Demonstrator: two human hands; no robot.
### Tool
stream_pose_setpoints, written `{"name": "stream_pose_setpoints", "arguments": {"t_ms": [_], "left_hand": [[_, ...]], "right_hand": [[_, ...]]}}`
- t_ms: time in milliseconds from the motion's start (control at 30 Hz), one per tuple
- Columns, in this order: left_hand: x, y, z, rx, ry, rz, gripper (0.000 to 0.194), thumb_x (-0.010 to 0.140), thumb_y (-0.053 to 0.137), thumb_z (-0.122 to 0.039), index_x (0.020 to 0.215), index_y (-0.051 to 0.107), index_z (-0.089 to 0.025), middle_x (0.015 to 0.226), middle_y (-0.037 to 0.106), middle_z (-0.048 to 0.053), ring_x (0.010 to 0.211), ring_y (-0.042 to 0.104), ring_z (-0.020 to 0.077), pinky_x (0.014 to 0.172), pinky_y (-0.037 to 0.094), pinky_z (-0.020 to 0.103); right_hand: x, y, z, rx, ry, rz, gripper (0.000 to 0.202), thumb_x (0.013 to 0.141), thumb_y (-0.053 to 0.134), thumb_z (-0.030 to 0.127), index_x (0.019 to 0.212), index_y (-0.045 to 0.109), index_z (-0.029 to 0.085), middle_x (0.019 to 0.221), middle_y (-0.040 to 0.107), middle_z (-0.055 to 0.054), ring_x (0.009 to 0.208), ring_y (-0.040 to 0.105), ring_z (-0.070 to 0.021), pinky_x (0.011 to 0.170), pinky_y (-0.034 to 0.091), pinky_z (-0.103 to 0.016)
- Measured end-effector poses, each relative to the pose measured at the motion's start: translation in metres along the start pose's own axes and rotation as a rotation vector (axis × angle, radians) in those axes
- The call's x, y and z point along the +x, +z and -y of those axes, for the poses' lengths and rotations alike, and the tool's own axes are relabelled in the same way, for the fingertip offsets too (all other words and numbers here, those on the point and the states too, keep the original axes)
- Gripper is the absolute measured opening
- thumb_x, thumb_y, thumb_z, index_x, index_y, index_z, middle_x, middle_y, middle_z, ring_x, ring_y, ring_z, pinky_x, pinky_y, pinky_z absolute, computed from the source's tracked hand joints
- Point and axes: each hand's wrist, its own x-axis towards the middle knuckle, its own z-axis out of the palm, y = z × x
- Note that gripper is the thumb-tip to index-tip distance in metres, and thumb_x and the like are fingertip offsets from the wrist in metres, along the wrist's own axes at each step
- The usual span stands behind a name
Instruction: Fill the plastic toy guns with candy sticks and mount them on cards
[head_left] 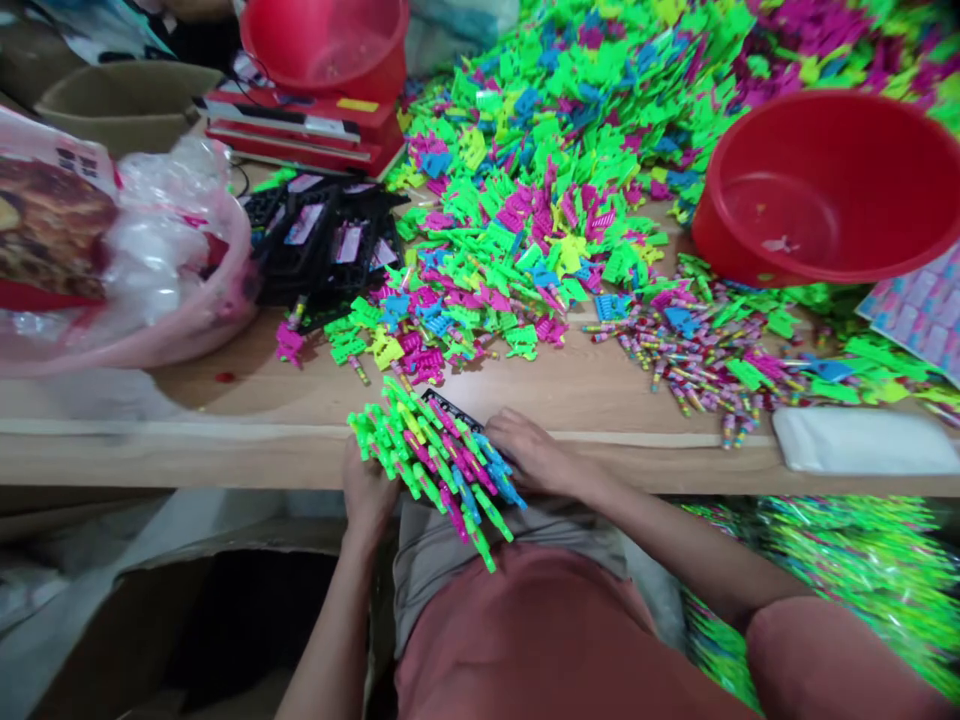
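Over my lap at the table's front edge, a slanted block of small plastic pieces (435, 460) stands in rows of green, magenta, yellow and blue. Part of a black slotted rack (454, 410) shows behind the pieces. My left hand (367, 490) is closed around the left end, its fingers mostly hidden by the pieces. At the other end, my right hand (525, 450) has its fingers curled on the rack beside the blue pieces. Loose pieces of the same kind (420, 355) lie on the table just beyond.
A large heap of coloured pieces (555, 130) covers the table's back. Red tubs (825, 190) stand right and back left. Black racks (330, 240) are piled left, beside a pink basket (187, 340). Small striped sticks (697, 350) and clear bags (862, 440) lie right.
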Motion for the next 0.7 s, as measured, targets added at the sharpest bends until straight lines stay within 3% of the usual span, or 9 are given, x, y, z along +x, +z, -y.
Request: {"name": "stream_pose_setpoints", "arguments": {"t_ms": [100, 200, 300, 367, 433, 533, 700], "left_hand": [[0.002, -0.005, 0.005, 0.004, 0.043, -0.003, 0.028, 0.074, 0.054, -0.043, 0.081, 0.066, -0.019, 0.094, 0.064, 0.012, 0.093, 0.063, 0.0303, 0.083, 0.053, 0.042], [0.003, -0.01, 0.011, 0.027, 0.015, -0.037, 0.033, 0.072, 0.054, -0.045, 0.088, 0.067, -0.019, 0.099, 0.065, 0.013, 0.096, 0.063, 0.0327, 0.083, 0.054, 0.044], [0.005, -0.012, 0.012, 0.028, -0.027, -0.055, 0.036, 0.07, 0.053, -0.045, 0.091, 0.068, -0.02, 0.102, 0.065, 0.014, 0.098, 0.064, 0.0343, 0.083, 0.055, 0.045], [0.008, -0.012, 0.013, 0.035, -0.049, -0.04, 0.032, 0.068, 0.053, -0.045, 0.086, 0.066, -0.022, 0.101, 0.066, 0.014, 0.099, 0.065, 0.0355, 0.084, 0.055, 0.046], [0.011, -0.012, 0.018, 0.057, -0.075, -0.034, 0.029, 0.066, 0.053, -0.047, 0.079, 0.064, -0.023, 0.099, 0.066, 0.014, 0.098, 0.066, 0.0377, 0.082, 0.055, 0.047], [0.016, -0.008, 0.036, 0.094, -0.088, -0.047, 0.029, 0.066, 0.052, -0.052, 0.074, 0.063, -0.027, 0.096, 0.069, 0.012, 0.099, 0.068, 0.0423, 0.079, 0.055, 0.051], [0.024, 0.005, 0.065, 0.23, -0.116, -0.076, 0.037, 0.069, 0.042, -0.063, 0.077, 0.066, -0.037, 0.085, 0.073, 0.006, 0.093, 0.071, 0.0464, 0.07, 0.052, 0.053]], "right_hand": [[0.008, -0.028, -0.017, 0.084, 0.025, -0.047, 0.013, 0.1, 0.056, 0.017, 0.105, 0.068, 0.019, 0.101, 0.067, -0.008, 0.098, 0.058, -0.0219, 0.089, 0.047, -0.034], [0.022, -0.071, -0.052, -0.012, 0.169, -0.294, 0.019, 0.099, 0.058, 0.019, 0.114, 0.069, 0.021, 0.114, 0.066, -0.01, 0.11, 0.059, -0.0236, 0.099, 0.047, -0.038], [0.041, -0.113, -0.092, -0.131, 0.402, -0.551, 0.02, 0.095, 0.058, 0.019, 0.108, 0.072, 0.02, 0.115, 0.067, -0.013, 0.116, 0.057, -0.0273, 0.104, 0.043, -0.042], [0.054, -0.128, -0.112, -0.155, 0.514, -0.627, 0.018, 0.093, 0.059, 0.02, 0.105, 0.072, 0.018, 0.109, 0.067, -0.013, 0.11, 0.057, -0.0287, 0.102, 0.044, -0.043], [0.062, -0.131, -0.124, -0.151, 0.577, -0.64, 0.014, 0.09, 0.061, 0.02, 0.101, 0.07, 0.018, 0.095, 0.067, -0.01, 0.097, 0.059, -0.0275, 0.094, 0.046, -0.042], [0.066, -0.114, -0.127, -0.111, 0.633, -0.634, 0.016, 0.087, 0.063, 0.018, 0.102, 0.066, 0.021, 0.079, 0.063, -0.002, 0.08, 0.058, -0.0226, 0.08, 0.047, -0.035], [0.054, -0.081, -0.113, -0.023, 0.592, -0.618, 0.029, 0.085, 0.067, 0.017, 0.112, 0.059, 0.021, 0.088, 0.064, 0.001, 0.083, 0.059, -0.0187, 0.077, 0.046, -0.029]]}}
